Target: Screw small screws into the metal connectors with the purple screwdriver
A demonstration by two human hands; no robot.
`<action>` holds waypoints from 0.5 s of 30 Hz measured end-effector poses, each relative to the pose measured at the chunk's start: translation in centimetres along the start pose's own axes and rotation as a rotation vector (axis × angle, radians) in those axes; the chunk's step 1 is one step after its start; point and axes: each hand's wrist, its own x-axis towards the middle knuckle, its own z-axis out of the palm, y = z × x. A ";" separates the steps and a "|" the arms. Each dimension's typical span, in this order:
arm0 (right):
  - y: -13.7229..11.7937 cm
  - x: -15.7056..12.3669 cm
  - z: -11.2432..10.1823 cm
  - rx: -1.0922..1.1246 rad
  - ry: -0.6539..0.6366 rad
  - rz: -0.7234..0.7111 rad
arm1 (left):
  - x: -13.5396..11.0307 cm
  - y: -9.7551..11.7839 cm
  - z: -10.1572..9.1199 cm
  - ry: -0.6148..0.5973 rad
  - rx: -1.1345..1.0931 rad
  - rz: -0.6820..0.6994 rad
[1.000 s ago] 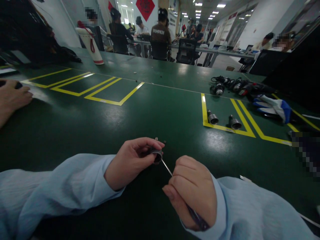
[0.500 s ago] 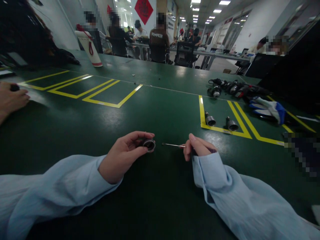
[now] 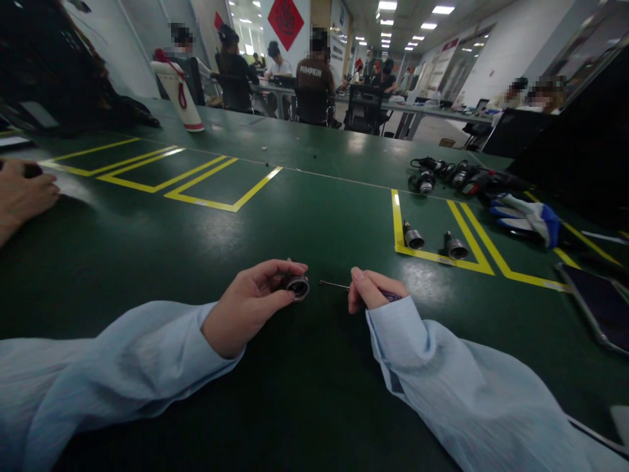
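My left hand (image 3: pixel 255 298) grips a dark metal cup-shaped part (image 3: pixel 297 287) between thumb and fingers, its round open end turned towards me. To its right, my right hand (image 3: pixel 373 288) is closed around a thin metal rod tool (image 3: pixel 334 284) with a small ring-like tip; a purplish handle shows partly behind the fingers. The tip points left and sits a short way from the cup-shaped part, not touching it. Two similar metal parts, a left one (image 3: pixel 413 237) and a right one (image 3: pixel 456 246), lie inside a yellow taped outline on the green table (image 3: pixel 314 216).
Tangled dark cables with metal fittings (image 3: pixel 459 174) and a blue-and-white glove (image 3: pixel 528 216) lie at the right, near a phone (image 3: pixel 597 305). Another person's hand (image 3: pixel 27 193) rests at the left edge. A white tapered container (image 3: pixel 179 95) stands farther back; people sit beyond.
My right hand has moved a little left, bringing the rod tool along. My left hand with the metal part has shifted slightly right.
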 end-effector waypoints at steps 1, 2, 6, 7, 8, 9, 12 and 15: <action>-0.3 0.0 0.0 -0.030 -0.001 -0.015 | 0.0 0.0 0.0 0.003 0.001 -0.001; -0.6 0.1 -0.2 -0.052 -0.010 -0.019 | 0.0 0.1 0.1 0.006 0.001 -0.001; -2.4 0.3 -1.1 -0.191 -0.083 0.069 | -0.1 -0.1 0.0 -0.022 -0.004 0.000; -2.7 0.3 -1.2 -0.248 -0.094 0.098 | 0.0 -0.2 0.0 -0.035 -0.003 0.000; -2.9 0.3 -1.3 -0.287 -0.103 0.118 | 0.0 -0.2 -0.1 -0.046 0.000 -0.001; -3.0 0.2 -1.2 -0.296 -0.112 0.127 | 0.0 -0.3 -0.1 -0.053 0.004 -0.003; -2.5 -0.2 -0.9 -0.151 -0.132 0.086 | 0.0 -0.3 -0.1 -0.048 0.008 -0.008; -1.5 -0.5 -0.8 0.073 -0.126 0.049 | 0.0 -0.2 -0.1 -0.026 0.006 0.002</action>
